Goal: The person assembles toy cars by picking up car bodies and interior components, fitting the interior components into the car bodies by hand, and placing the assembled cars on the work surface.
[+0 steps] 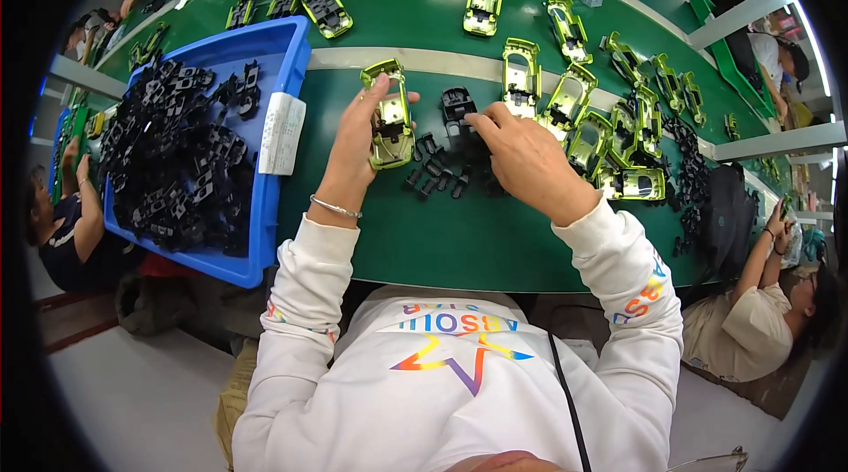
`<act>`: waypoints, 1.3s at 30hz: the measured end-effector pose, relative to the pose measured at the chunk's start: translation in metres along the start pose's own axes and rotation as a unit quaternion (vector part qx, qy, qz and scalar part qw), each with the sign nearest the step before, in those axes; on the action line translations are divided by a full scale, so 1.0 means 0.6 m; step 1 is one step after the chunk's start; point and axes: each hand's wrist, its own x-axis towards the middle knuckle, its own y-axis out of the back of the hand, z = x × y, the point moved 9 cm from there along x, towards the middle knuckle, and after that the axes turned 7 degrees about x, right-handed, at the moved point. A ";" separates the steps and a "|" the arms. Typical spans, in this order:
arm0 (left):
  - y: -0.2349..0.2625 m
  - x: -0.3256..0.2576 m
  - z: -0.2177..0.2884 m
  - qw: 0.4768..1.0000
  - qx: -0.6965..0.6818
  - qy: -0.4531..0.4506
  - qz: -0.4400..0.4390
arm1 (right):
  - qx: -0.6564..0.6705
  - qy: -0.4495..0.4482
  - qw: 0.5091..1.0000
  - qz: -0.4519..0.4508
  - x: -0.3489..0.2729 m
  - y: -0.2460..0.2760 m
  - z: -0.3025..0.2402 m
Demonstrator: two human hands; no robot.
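Note:
My left hand (pixel 353 132) grips a shiny yellow-green toy car body shell (pixel 392 141), its hollow inside facing up and the thumb along its upper edge. To its right, my right hand (pixel 539 163) is closed, fingertips pinched at the edge of a black plastic car part (pixel 456 105). Some of that part is hidden behind the fingers. Small black plastic pieces (pixel 431 173) lie loose on the green table between my hands. Beside and beyond my right hand are several more yellow-green car shells (pixel 567 99), some overlapping.
A blue tray (pixel 268 198) heaped with black plastic parts (pixel 181 154) stands at the left. More car bodies (pixel 326 8) line the far green surface (pixel 397 0). Black parts (pixel 687 172) are piled at the right. Other people (pixel 751 313) sit at both sides.

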 end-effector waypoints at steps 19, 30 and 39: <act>0.010 0.002 -0.005 1.000 0.001 -0.022 -0.020 | 0.132 -0.199 0.958 0.162 -0.142 0.072 0.055; -0.016 -0.005 -0.015 0.984 -0.153 -0.002 -0.086 | 0.094 -0.120 0.967 0.205 -0.125 0.074 0.024; -0.031 -0.023 -0.004 0.968 -0.238 -0.061 -0.056 | 0.544 -0.035 0.810 0.214 -0.003 0.042 -0.071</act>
